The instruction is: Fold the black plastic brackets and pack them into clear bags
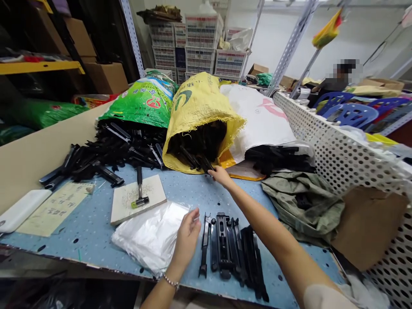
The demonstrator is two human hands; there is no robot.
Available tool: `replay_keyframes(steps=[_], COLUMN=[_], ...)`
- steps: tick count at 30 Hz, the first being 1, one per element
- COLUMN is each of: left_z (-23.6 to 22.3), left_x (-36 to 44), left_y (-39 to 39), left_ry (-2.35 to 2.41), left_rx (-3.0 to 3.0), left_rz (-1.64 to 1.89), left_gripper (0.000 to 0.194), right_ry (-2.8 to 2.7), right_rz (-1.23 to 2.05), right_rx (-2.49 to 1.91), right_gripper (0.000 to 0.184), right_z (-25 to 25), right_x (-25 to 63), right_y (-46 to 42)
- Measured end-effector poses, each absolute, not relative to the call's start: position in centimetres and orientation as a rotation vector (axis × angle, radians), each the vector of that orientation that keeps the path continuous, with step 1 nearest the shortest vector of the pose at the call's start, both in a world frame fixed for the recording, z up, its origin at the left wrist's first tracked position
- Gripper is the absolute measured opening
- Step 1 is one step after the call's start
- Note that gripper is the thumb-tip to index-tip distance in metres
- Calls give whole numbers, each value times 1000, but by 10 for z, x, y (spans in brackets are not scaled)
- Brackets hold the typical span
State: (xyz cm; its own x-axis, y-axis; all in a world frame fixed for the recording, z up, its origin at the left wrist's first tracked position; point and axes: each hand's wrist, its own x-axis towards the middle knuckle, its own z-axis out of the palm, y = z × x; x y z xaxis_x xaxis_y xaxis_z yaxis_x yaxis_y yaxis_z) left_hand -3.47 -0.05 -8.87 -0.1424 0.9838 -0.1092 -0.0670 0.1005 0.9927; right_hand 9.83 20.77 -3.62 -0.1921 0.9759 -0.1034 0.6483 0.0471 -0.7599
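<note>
My right hand reaches to the mouth of a yellow woven sack, its fingers closed on the end of a long black part. More black parts fill the sack. My left hand, wearing a bead bracelet, is open with loosely bent fingers beside a pile of clear plastic bags. Between my forearms, several long black parts lie side by side on the blue tabletop. Some have forked ends; one wider piece has slots.
A small hammer rests on a pale board. Green and white sacks flank the yellow one, with loose black parts at left. Grey-green cloth lies by the perforated barrier. A person is behind it.
</note>
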Motion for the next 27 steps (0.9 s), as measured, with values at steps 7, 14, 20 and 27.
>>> replay_keyframes(steps=[7, 14, 20, 27], left_z=[-32, -10, -7, -7], left_x=[-33, -20, -20, -38], left_y=[38, 0, -8, -3], left_ry=[708, 805, 945, 946], left_rx=[546, 729, 791, 589], left_rz=[1430, 1217, 1219, 1269], left_gripper=[54, 39, 40, 29], right_ry=[-1442, -1523, -1315, -1842], right_rz=[1955, 1229, 1638, 1345], right_rx=[-1032, -1028, -958, -863], right_gripper=[40, 35, 31, 23], right_z=[-40, -8, 5, -5], right_x=[136, 139, 127, 127], right_y=[59, 44, 66, 9])
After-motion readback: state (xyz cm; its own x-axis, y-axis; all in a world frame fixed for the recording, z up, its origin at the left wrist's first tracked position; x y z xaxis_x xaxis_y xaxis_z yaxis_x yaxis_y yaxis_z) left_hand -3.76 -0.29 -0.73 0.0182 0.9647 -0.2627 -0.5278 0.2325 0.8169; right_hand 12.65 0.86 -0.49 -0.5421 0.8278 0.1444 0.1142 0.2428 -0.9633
